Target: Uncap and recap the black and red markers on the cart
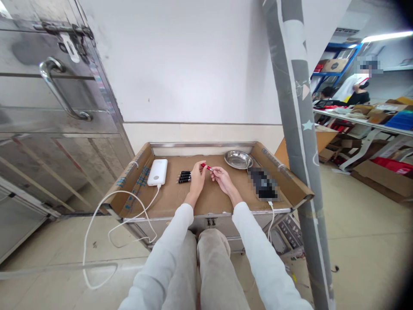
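Note:
Both hands meet over the middle of a cardboard-covered work table (209, 198). My left hand (197, 176) and my right hand (221, 177) pinch the two ends of a small red pen-like piece (206, 167). Its fingers are closed on it. A short row of black pens (185, 176) lies just left of my left hand. A white power bank (158, 172) with a white cable (129, 219) sits further left.
A round steel dish (238, 159) stands at the back right of the table, a dark blurred object (263, 184) beside it. A grey post (300, 142) rises at the right. A steel door (48, 112) is on the left. Another person (355, 86) works at far shelves.

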`<act>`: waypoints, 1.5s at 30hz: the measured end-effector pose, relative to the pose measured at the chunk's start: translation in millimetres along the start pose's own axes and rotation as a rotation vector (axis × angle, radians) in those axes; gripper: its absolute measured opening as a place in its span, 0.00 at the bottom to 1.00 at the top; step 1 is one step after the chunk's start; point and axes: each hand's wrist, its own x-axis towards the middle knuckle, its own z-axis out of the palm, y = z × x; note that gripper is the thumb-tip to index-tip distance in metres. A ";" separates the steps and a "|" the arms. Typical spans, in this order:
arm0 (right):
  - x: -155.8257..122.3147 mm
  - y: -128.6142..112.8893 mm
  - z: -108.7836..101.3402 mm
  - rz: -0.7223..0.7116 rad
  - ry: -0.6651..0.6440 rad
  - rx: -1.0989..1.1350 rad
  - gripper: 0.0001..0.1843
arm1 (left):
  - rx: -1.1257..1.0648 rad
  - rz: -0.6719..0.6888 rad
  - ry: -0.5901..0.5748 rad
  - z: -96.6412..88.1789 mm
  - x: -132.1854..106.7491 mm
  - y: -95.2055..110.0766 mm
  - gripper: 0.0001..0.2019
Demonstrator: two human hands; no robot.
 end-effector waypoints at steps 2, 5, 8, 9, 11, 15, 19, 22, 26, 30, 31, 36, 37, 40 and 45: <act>0.0 -0.8 0.6 -0.009 0.007 -0.005 0.14 | -0.008 0.012 0.008 -1.2 -0.9 2.9 0.11; 0.2 -0.7 1.1 -0.045 0.044 -0.042 0.15 | 0.023 0.036 0.068 -3.5 -1.1 7.4 0.12; 1.4 2.7 -0.7 -0.103 0.090 -0.108 0.17 | 0.084 0.055 0.149 -7.3 -0.6 10.9 0.12; 2.1 4.5 -2.0 -0.125 0.106 -0.132 0.18 | 0.104 0.057 0.170 -8.6 -0.4 11.4 0.12; 3.6 8.2 -5.4 -0.173 0.142 -0.179 0.18 | 0.145 0.053 0.203 -10.8 -0.2 11.4 0.11; 5.3 13.1 -12.2 -0.279 0.225 -0.272 0.17 | 0.253 0.038 0.141 -11.8 -1.4 8.5 0.09; 4.9 13.4 -14.1 -0.328 0.225 -0.376 0.15 | 0.478 0.007 -0.116 -9.4 -3.4 7.9 0.07; 4.1 12.9 -12.2 -0.314 0.183 -0.435 0.13 | 0.709 0.019 -0.209 -7.2 -3.3 8.6 0.07; -0.1 10.1 -6.2 -0.309 0.126 -0.535 0.07 | 0.818 0.084 -0.258 -5.3 -2.6 8.6 0.09; -6.6 3.6 1.8 -0.334 0.076 -0.668 0.04 | 0.784 0.124 -0.251 -5.1 -5.7 11.2 0.13; -7.7 2.4 3.3 -0.338 0.061 -0.683 0.04 | 0.787 0.128 -0.260 -5.1 -7.4 12.6 0.14; -7.5 3.5 3.6 -0.343 0.049 -0.691 0.06 | 0.865 0.120 -0.287 -4.1 -17.6 21.4 0.13; -7.0 4.6 2.8 -0.347 0.053 -0.700 0.07 | 0.876 0.119 -0.284 -3.8 -19.1 22.7 0.13; -6.5 6.7 1.4 -0.368 0.060 -0.723 0.09 | 0.900 0.115 -0.269 -3.0 -21.2 24.3 0.14; -9.2 4.1 2.6 -0.389 0.106 -0.712 0.09 | 0.928 0.116 -0.277 -2.3 -21.2 21.6 0.12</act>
